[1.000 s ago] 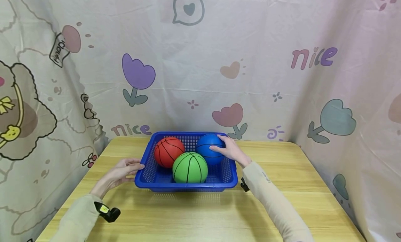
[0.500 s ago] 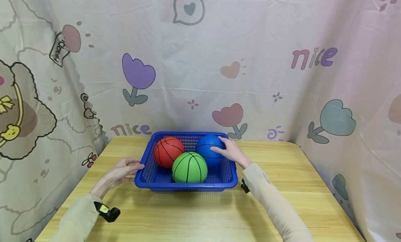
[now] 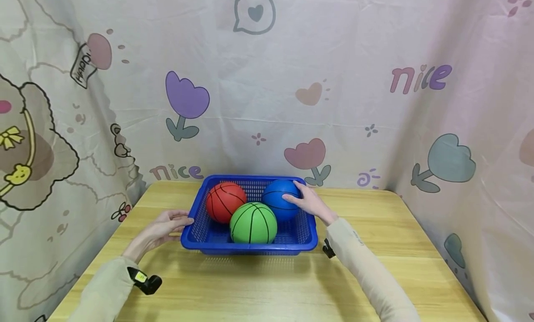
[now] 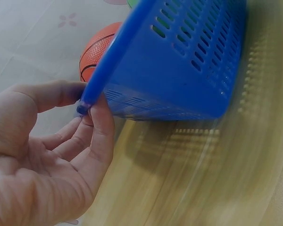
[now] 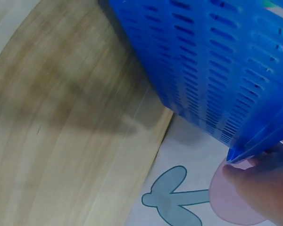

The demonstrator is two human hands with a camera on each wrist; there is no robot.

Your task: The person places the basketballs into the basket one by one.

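A blue plastic basket (image 3: pixel 249 246) with slotted walls holds a red ball (image 3: pixel 225 202), a green ball (image 3: pixel 253 223) and a blue ball (image 3: pixel 281 199), each marked with black basketball lines. The green one lies nearest the front. At the basket's left rim, my left hand (image 3: pixel 164 227) pinches the edge between thumb and fingers, clearly seen in the left wrist view. My right hand (image 3: pixel 312 202) grips the opposite rim, its thumb reaching inside in front of the blue ball. Whether that thumb touches the ball cannot be told. Part of this hand is cut off in the right wrist view.
The basket is over the back part of a light wooden table (image 3: pixel 250 289). Close behind it hangs a pale patterned curtain (image 3: pixel 258 81), which also runs along both sides. Each sleeve carries a small black wrist device (image 3: pixel 146 283).
The head view has shifted very slightly. Both hands, the basket and the balls keep the same places relative to one another.
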